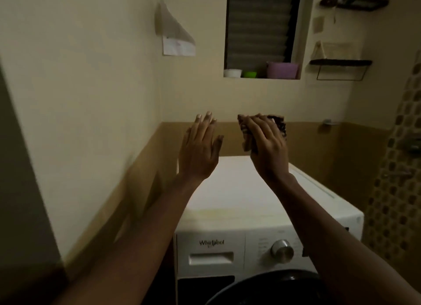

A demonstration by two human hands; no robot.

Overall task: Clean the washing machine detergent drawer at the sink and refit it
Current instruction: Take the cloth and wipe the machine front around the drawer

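Head view. A white washing machine [239, 191] is seen from the front and above, set against the back wall. The detergent drawer [210, 258] is seated in its slot at the left end of the machine's front panel, under the brand logo, its face level with the panel. A silver dial [282, 251] is set just right of the drawer on the same panel. The dark round door [268, 288] is cut off by the bottom edge of the frame.

Both arms are held up over the machine's top. The left hand [200, 150] is seen over the top's back left corner with its back to the camera, fingers straight and close together, thumb out, nothing held. The right hand [267, 147] is seen over the top's back edge, fingers curled round a dark patterned cloth [279, 124]. Whether it is a cloth or a scrub pad cannot be told. The hands are near each other but apart.

A louvred window niche [259, 24] is set in the back wall. On its sill a white tub [232, 72], a green cup [249, 74] and a purple container [282, 69] are lined up. A sheet of paper [176, 37] is stuck on the left wall, one corner curling off. Two dark shelves [341, 62] are fixed on the right wall, and mosaic tiles [398, 191] are seen at the right edge.
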